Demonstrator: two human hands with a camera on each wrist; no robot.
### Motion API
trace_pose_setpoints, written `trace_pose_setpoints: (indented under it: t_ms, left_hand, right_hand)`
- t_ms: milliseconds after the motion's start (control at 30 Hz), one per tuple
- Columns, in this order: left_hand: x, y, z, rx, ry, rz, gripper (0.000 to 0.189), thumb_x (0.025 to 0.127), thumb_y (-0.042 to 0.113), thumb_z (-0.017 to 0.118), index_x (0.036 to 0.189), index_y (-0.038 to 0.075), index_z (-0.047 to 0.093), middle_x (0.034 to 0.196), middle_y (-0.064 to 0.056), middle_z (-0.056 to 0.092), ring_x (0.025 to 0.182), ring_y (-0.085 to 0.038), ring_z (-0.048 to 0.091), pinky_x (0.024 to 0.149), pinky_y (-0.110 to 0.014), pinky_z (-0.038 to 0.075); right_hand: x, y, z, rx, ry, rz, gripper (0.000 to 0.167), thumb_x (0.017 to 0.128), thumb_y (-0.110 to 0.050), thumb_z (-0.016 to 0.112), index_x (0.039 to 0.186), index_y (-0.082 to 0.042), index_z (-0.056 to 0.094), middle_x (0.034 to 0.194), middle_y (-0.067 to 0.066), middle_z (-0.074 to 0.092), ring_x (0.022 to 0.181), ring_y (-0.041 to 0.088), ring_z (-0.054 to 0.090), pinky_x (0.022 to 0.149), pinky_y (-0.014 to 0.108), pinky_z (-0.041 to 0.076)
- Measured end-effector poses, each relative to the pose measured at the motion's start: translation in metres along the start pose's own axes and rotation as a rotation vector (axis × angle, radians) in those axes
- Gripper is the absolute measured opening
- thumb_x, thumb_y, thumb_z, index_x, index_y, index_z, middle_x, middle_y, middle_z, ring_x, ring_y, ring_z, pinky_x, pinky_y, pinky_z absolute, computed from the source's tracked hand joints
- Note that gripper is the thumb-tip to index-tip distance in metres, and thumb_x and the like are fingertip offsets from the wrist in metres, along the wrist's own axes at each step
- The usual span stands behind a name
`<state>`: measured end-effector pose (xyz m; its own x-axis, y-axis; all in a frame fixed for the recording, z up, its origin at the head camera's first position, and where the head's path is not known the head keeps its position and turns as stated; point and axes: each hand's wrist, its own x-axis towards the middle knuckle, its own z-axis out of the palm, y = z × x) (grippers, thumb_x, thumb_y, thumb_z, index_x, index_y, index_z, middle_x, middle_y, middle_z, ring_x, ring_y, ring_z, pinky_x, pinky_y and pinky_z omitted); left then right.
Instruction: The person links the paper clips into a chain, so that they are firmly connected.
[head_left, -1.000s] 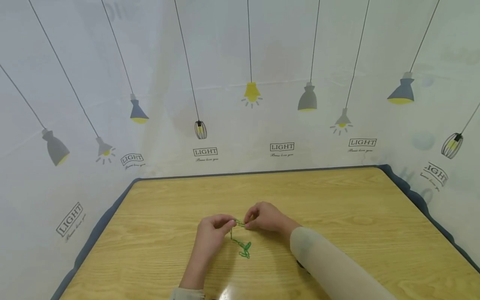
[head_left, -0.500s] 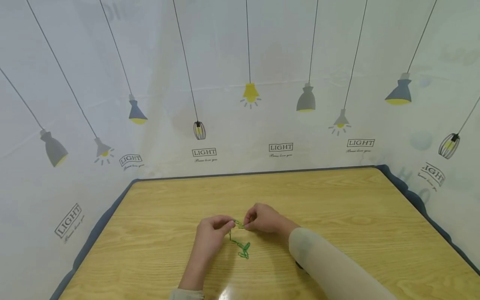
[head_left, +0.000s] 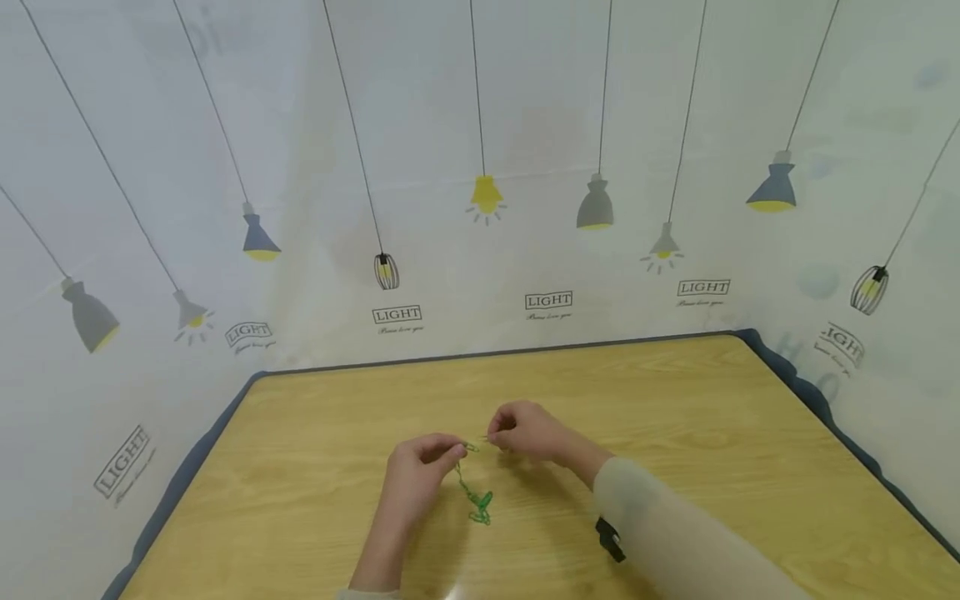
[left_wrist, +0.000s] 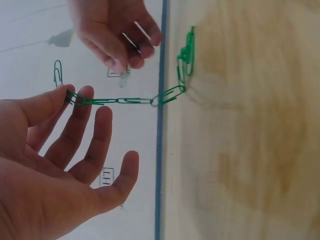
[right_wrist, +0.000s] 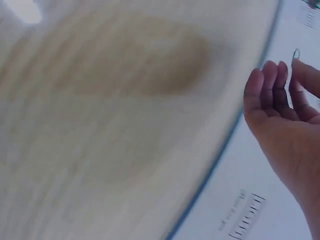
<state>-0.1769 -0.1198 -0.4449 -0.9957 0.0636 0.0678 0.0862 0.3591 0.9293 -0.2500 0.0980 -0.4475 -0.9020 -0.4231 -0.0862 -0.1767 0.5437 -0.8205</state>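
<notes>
A chain of green paper clips (left_wrist: pixel 135 101) hangs from my left hand (head_left: pixel 416 479), which pinches it near one end between thumb and forefinger. One clip of it sticks up past the fingertips in the left wrist view. The chain's far end lies bunched (head_left: pixel 481 508) on the table. To the right, my right hand (head_left: pixel 532 432) holds a single paper clip (right_wrist: pixel 296 53) between thumb and forefinger, its tip pointing toward the left hand. A small gap separates this clip from the chain. Most of the single clip is hidden by the fingers.
The wood-grain table (head_left: pixel 337 417) has a dark blue edge and stands against a pale sheet (head_left: pixel 427 150) printed with lamps. A small black object (head_left: pixel 610 540) shows beside the right sleeve (head_left: pixel 675 529), partly hidden.
The right hand has drawn slightly away from the left, and the single clip now stands apart from the chain. More of the black object shows beside the sleeve. The head view has shifted a little.
</notes>
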Motion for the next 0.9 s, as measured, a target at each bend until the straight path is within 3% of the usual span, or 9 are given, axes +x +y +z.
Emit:
trace_pose_setpoints:
  t_ms: [133,367,500,667,900]
  left_hand:
    - [-0.002,0.007,-0.001,-0.002,0.009,0.009,0.016,0.102,0.022,0.073,0.11,0.012,0.082,0.11,-0.004,0.08,0.103,-0.017,0.072,0.095,-0.042,0.059]
    - [-0.009,0.023,0.004,0.019,0.016,0.087,0.017,0.103,0.024,0.073,0.11,0.012,0.082,0.11,-0.005,0.082,0.104,-0.019,0.074,0.094,-0.045,0.062]
    - [-0.015,0.028,0.01,0.059,0.052,0.148,0.015,0.103,0.024,0.072,0.109,0.015,0.082,0.106,-0.001,0.082,0.107,-0.02,0.073,0.102,-0.055,0.057]
    - [-0.02,0.03,0.017,0.082,0.094,0.214,0.013,0.103,0.023,0.072,0.106,0.016,0.081,0.101,0.001,0.082,0.104,-0.019,0.071,0.097,-0.055,0.058]
    - [-0.022,0.025,0.025,0.134,0.126,0.302,0.009,0.102,0.016,0.073,0.105,0.013,0.081,0.096,0.003,0.081,0.096,-0.015,0.074,0.096,-0.051,0.061]
  right_hand:
    - [-0.017,-0.02,-0.017,0.076,0.071,-0.004,0.013,0.108,-0.016,0.062,0.108,-0.005,0.068,0.101,0.012,0.072,0.093,0.026,0.069,0.083,0.04,0.06]
    - [-0.056,-0.04,-0.029,0.28,0.162,-0.024,0.018,0.105,-0.021,0.068,0.113,-0.005,0.069,0.108,0.014,0.072,0.098,0.021,0.071,0.095,0.039,0.061]
    - [-0.077,-0.043,-0.022,0.397,0.219,-0.046,0.019,0.102,-0.02,0.071,0.109,-0.002,0.072,0.103,0.008,0.074,0.097,0.021,0.071,0.096,0.039,0.06]
    - [-0.092,-0.038,-0.005,0.557,0.289,-0.025,0.021,0.1,-0.014,0.073,0.113,0.002,0.071,0.101,0.008,0.074,0.096,0.021,0.072,0.096,0.034,0.062]
    - [-0.098,-0.031,0.007,0.585,0.337,0.022,0.024,0.099,-0.017,0.076,0.117,-0.002,0.072,0.109,0.013,0.074,0.101,0.025,0.072,0.097,0.033,0.061]
